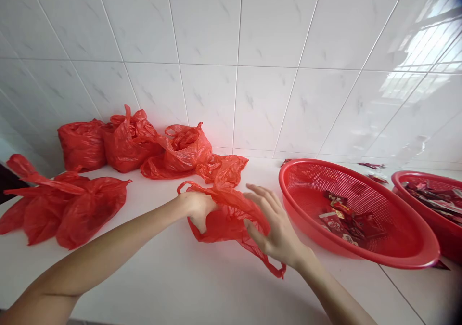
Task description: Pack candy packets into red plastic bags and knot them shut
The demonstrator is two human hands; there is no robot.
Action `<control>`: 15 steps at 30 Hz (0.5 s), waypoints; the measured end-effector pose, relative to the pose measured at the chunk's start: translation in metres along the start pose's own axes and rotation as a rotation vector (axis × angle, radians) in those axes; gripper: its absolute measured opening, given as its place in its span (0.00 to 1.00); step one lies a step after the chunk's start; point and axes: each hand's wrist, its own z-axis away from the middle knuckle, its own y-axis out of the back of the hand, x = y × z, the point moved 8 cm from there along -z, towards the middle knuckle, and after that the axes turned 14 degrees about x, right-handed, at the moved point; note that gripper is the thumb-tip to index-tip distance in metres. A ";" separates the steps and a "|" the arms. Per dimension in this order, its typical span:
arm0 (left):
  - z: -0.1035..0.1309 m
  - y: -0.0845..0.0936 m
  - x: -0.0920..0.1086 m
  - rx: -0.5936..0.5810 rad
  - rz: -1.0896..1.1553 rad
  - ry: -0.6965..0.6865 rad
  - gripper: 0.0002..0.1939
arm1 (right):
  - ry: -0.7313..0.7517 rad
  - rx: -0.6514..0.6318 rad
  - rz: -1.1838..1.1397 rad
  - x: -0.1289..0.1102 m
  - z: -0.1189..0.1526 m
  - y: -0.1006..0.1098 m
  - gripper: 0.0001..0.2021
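A thin red plastic bag point(231, 221) lies with its mouth spread on the white surface in front of me. My left hand point(199, 208) reaches into its mouth from the left, and the fingers are hidden inside the plastic. At the bag's right side is my right hand point(272, 224), open, its thumb and fingers apart and the palm turned toward the bag. One handle loop of the bag hangs down below my right hand. Another red bag point(231, 168) lies crumpled flat just behind it.
A red perforated basket point(355, 257) at right holds small dark red packets point(346, 224). Beyond it stands a second basket point(400, 178) of packets. Filled red bags point(84, 147) line the tiled wall point(209, 26), and tied red bags point(90, 209) sit at the left.
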 end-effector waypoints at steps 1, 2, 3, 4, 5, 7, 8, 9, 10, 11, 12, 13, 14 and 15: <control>0.001 -0.007 0.002 -0.073 -0.060 0.000 0.09 | 0.113 -0.060 -0.024 -0.016 0.000 -0.007 0.22; 0.002 -0.012 0.005 -0.141 -0.113 0.000 0.10 | 0.191 -0.144 -0.040 -0.028 0.003 -0.017 0.20; 0.004 -0.016 0.008 -0.193 -0.152 -0.002 0.11 | 0.231 -0.239 -0.032 -0.034 0.007 -0.030 0.18; 0.004 -0.018 0.012 -0.216 -0.169 -0.005 0.12 | 0.233 -0.322 0.012 -0.033 0.012 -0.043 0.17; 0.005 -0.018 0.015 -0.230 -0.187 -0.005 0.13 | 0.213 -0.374 0.084 -0.027 0.016 -0.055 0.15; 0.008 -0.016 0.019 -0.248 -0.246 0.001 0.14 | 0.185 -0.413 0.204 -0.014 0.022 -0.071 0.13; 0.009 -0.014 0.019 -0.248 -0.285 0.015 0.14 | 0.180 -0.420 0.235 -0.008 0.024 -0.075 0.12; 0.009 -0.011 0.018 -0.237 -0.319 0.037 0.14 | 0.165 -0.425 0.260 -0.002 0.026 -0.076 0.11; 0.010 -0.006 0.016 -0.218 -0.343 0.064 0.14 | 0.140 -0.435 0.280 0.003 0.026 -0.076 0.10; 0.009 -0.002 0.013 -0.193 -0.354 0.094 0.15 | 0.102 -0.452 0.297 0.009 0.026 -0.074 0.11; 0.009 0.003 0.009 -0.173 -0.354 0.123 0.15 | 0.053 -0.474 0.311 0.015 0.026 -0.070 0.14; 0.009 0.006 0.004 -0.164 -0.347 0.148 0.14 | 0.000 -0.499 0.317 0.021 0.026 -0.066 0.18; 0.009 0.007 0.000 -0.164 -0.328 0.161 0.14 | -0.051 -0.517 0.311 0.027 0.026 -0.062 0.23; 0.009 0.008 -0.002 -0.166 -0.288 0.162 0.13 | -0.094 -0.519 0.290 0.031 0.025 -0.057 0.27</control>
